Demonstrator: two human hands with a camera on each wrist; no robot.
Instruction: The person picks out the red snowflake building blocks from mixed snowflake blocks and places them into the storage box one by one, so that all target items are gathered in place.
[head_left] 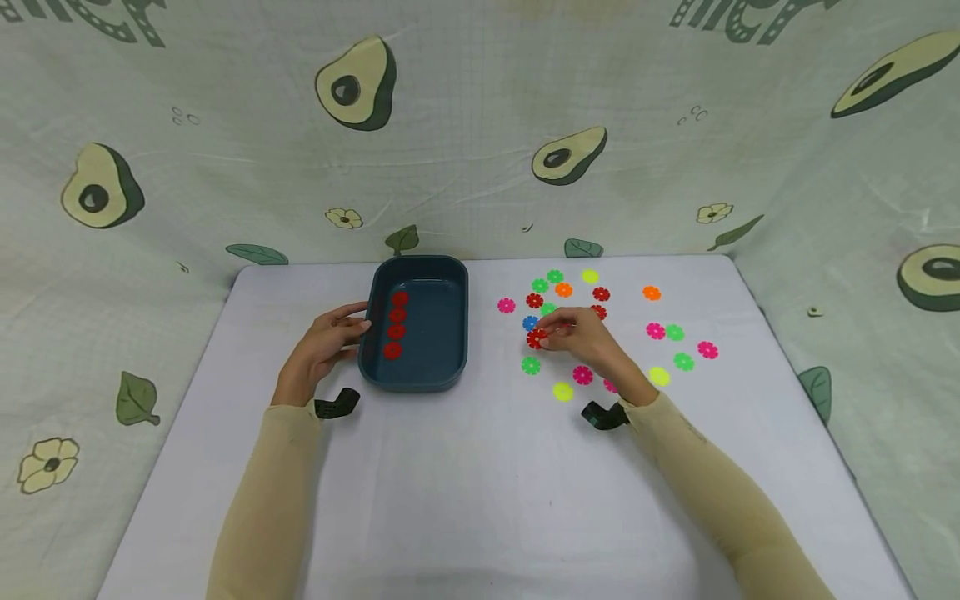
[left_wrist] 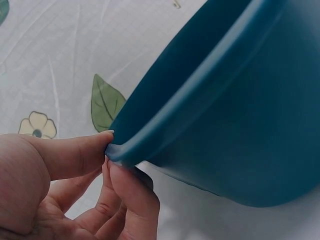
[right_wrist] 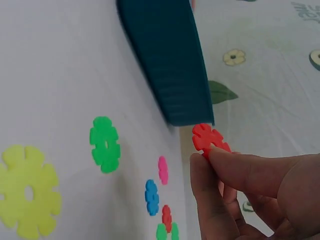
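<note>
My left hand (head_left: 324,346) pinches the left rim of a dark teal rectangular tray (head_left: 438,333), thumb over the edge and fingers beneath, as the left wrist view shows. Along the tray's left side lie several red snowflake discs (head_left: 397,315) in a column. Between thumb and forefinger, my right hand (head_left: 577,333) pinches a red snowflake disc (right_wrist: 207,137), raised above the table. Close by that hand lie a blue disc (head_left: 530,322), a green disc (head_left: 531,365) and other red discs (head_left: 602,293).
More loose discs spread over the table's right half, among them a yellow disc (head_left: 563,392), an orange disc (head_left: 652,293) and a pink disc (head_left: 707,350). An avocado-print cloth (head_left: 465,167) hangs behind the white table (head_left: 465,500).
</note>
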